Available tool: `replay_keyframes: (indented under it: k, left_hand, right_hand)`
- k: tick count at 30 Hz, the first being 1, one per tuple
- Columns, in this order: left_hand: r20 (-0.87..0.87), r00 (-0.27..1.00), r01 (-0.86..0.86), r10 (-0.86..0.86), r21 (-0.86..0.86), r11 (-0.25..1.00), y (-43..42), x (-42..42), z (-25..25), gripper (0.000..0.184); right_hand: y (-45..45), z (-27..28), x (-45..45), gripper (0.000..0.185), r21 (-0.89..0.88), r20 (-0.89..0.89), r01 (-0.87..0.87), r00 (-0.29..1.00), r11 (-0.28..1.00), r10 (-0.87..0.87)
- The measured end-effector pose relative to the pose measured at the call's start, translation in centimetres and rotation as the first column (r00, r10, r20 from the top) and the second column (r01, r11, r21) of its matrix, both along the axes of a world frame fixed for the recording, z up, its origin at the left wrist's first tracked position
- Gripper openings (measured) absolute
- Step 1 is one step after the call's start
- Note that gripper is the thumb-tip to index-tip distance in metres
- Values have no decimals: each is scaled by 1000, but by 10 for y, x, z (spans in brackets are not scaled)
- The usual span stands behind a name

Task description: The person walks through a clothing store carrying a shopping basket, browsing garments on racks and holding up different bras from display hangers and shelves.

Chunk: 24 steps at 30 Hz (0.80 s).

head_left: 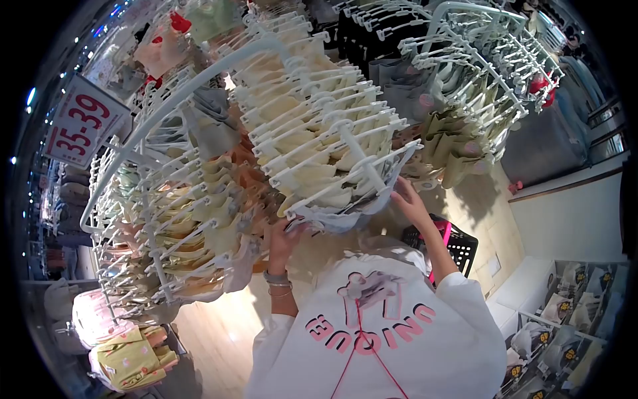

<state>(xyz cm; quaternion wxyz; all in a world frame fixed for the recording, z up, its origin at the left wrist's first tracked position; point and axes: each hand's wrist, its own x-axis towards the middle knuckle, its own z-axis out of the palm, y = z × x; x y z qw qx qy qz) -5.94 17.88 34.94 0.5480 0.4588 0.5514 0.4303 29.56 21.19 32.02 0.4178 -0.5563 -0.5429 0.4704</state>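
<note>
A rack arm full of pale yellow garments (325, 126) on white clip hangers runs away from me. At its near end hangs a pale grey-white garment (355, 221), its kind not clear. My left hand (286, 241) is closed at the garment's lower left edge, near the hanger's left clip; bracelets circle that wrist. On the other side, my right hand (409, 201) grips the right edge with bent fingers, partly hidden by the cloth. The white hanger (362, 176) above this garment still sits on the rack.
More racks of hung clothes (193, 219) stand left, and others (472, 100) at right. A price sign (81, 123) reads 35-39. Behind my right forearm is a black basket (462, 246) with a pink handle. Bins of packaged goods (558, 326) line the lower right.
</note>
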Motion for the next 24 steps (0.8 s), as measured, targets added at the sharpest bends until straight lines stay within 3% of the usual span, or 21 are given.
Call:
replay_keyframes:
  k: [1, 2, 4, 6, 8, 13, 16, 18, 21, 23, 24]
  left_hand:
    - [74, 997, -25, 32, -94, 995, -2, -4, -4, 21]
    - [11, 1000, 1, 0, -94, 996, -4, -6, -6, 21]
    - [-115, 991, 54, -64, -91, 994, -6, -5, -3, 22]
    - [-99, 992, 83, -85, -16, 996, -11, 3, -10, 21]
    - [-155, 981, 139, -118, 133, 981, -11, 4, -26, 21]
    - [-140, 987, 85, -74, 72, 994, -10, 3, -58, 22]
    - [-34, 999, 2, 0, 54, 999, -14, 13, -58, 23]
    - [0, 1000, -14, 14, 18, 1000, -14, 16, -50, 23]
    - [-54, 999, 7, -9, -42, 999, -18, 13, -50, 22]
    - [-129, 991, -22, 19, -22, 1000, -19, 11, -65, 19]
    - [-127, 991, -30, 31, 16, 999, -20, 11, -62, 19]
  right_hand:
    - [-2, -4, 1, 52, -40, -55, 6, 998, 999, -8]
    - [-3, -10, 3, 52, -77, -110, 9, 994, 997, -17]
    - [-2, -28, 7, 51, -78, -60, 61, 996, 995, -65]
    - [2, -40, 9, 56, -137, -36, 77, 996, 988, -83]
    - [3, -21, 1, 57, -187, -133, 78, 986, 979, -103]
    - [17, -17, 1, 57, -279, -302, 46, 944, 959, -133]
    - [23, -44, 10, 54, -420, -247, 35, 957, 907, -151]
    - [24, -59, 16, 50, -298, -74, 18, 996, 954, -42]
    - [24, -79, 19, 43, -216, -212, 17, 975, 976, -64]
    - [23, -47, 9, 41, -468, -434, 59, 853, 882, -288]
    - [23, -52, 10, 40, -466, -431, 63, 855, 882, -289]
